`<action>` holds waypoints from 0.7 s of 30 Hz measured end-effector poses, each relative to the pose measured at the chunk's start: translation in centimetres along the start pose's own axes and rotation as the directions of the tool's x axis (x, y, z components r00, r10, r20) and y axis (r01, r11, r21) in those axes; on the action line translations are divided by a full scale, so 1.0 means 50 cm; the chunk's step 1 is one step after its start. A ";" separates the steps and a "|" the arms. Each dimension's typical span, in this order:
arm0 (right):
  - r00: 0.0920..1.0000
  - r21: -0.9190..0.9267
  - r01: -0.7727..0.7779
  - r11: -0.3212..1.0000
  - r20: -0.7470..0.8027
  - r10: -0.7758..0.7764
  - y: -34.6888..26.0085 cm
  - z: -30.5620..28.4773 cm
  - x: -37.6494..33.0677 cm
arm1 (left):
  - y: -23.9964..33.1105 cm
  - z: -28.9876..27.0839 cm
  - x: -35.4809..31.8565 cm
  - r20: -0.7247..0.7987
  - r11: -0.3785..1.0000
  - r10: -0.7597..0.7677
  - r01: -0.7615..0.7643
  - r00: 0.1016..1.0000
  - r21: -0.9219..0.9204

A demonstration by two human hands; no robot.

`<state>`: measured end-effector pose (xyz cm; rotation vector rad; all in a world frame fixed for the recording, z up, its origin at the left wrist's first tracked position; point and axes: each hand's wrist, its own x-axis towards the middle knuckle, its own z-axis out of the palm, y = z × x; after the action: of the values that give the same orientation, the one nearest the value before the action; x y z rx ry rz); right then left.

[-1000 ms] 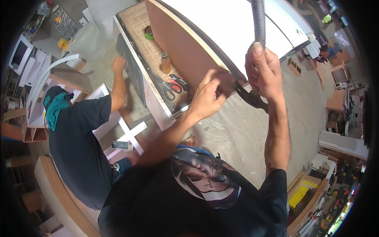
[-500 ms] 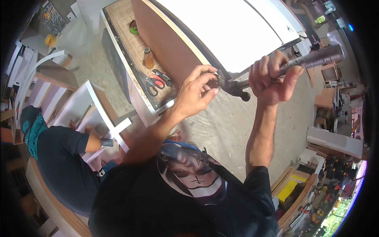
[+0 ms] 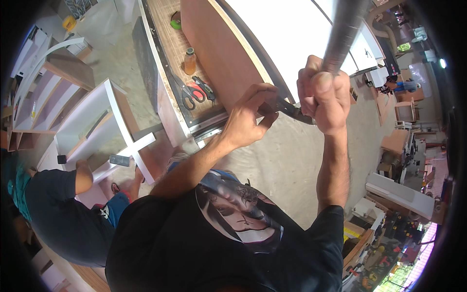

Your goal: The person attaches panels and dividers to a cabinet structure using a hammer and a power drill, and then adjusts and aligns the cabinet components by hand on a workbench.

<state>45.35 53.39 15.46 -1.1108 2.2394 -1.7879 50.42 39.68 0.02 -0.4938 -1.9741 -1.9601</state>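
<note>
The right hand (image 3: 323, 95) is clenched around a ribbed grey hose (image 3: 343, 34) that rises away from it toward the top of the view, and a dark metal tool (image 3: 287, 109) sticks out from under that fist toward the left hand (image 3: 250, 114). The left hand pinches the tool's free end between thumb and fingertips, just off the corner of a large brown-edged white panel (image 3: 272, 34) that lies beyond both hands.

The likeliest trouble, as I judge it, is at the pinch — only the fingertips hold the tool, so a twist or tug from the hose side could pull it free or nip the fingers. What the dark part is exactly, I cannot tell.

Left of the left hand, on the wooden surface (image 3: 165, 29), lie scissors (image 3: 194, 95) and a small brown bottle (image 3: 189, 61), near enough that a swinging hose could knock them. Another person (image 3: 63, 214) crouches well below and to the left by a white shelf unit (image 3: 97, 121) — anything dropped could roll that way.
</note>
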 end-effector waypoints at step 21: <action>0.847 -0.355 0.021 0.935 0.503 0.172 -0.045 0.063 0.093 | -0.001 0.012 -0.010 -0.053 1.000 0.001 0.000 0.999 0.005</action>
<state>44.49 48.01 18.12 -1.3407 2.2341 -0.9009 50.85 40.28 -0.22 -0.4368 -1.9461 -1.9473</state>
